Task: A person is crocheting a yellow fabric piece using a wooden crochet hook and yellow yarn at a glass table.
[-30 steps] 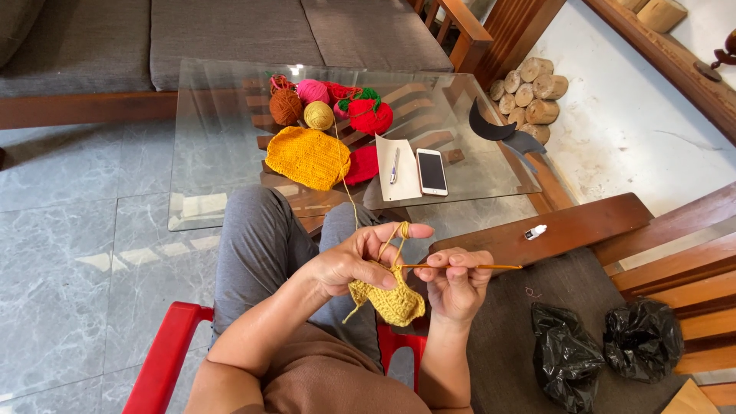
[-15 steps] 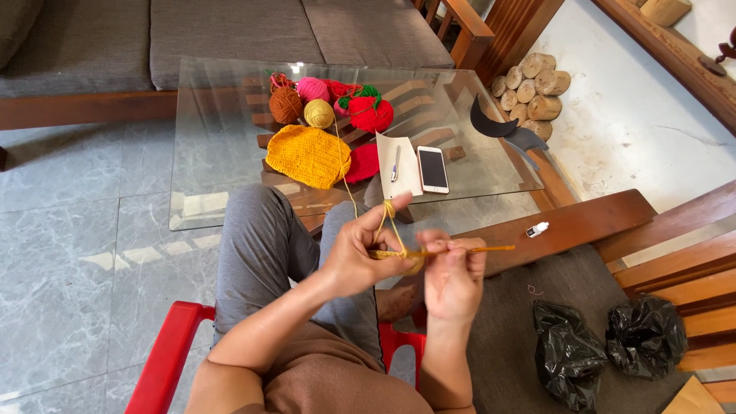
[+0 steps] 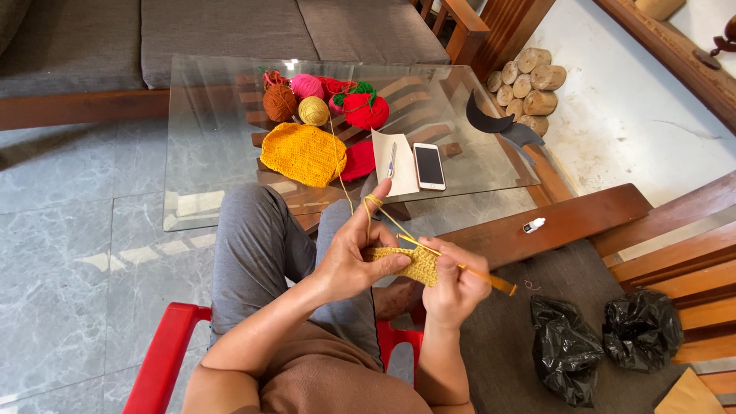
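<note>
Above the lap, both hands pinch the crochet piece, right's hook pointing up-left.

There is one view, taken from the person's head and looking steeply down and forward over their lap. Nearest the lens, at the bottom edge, are the person's forearms and knees; the glass table lies just beyond the knees in the upper middle of the frame and serves as the landmark. Beyond the table, along the top edge, runs a grey sofa. Right of the table are a stack of short logs and a wooden bench, close beside the person. Left of the table is tiled floor. The lens is wide, so straight edges bow near the frame's borders.
</note>
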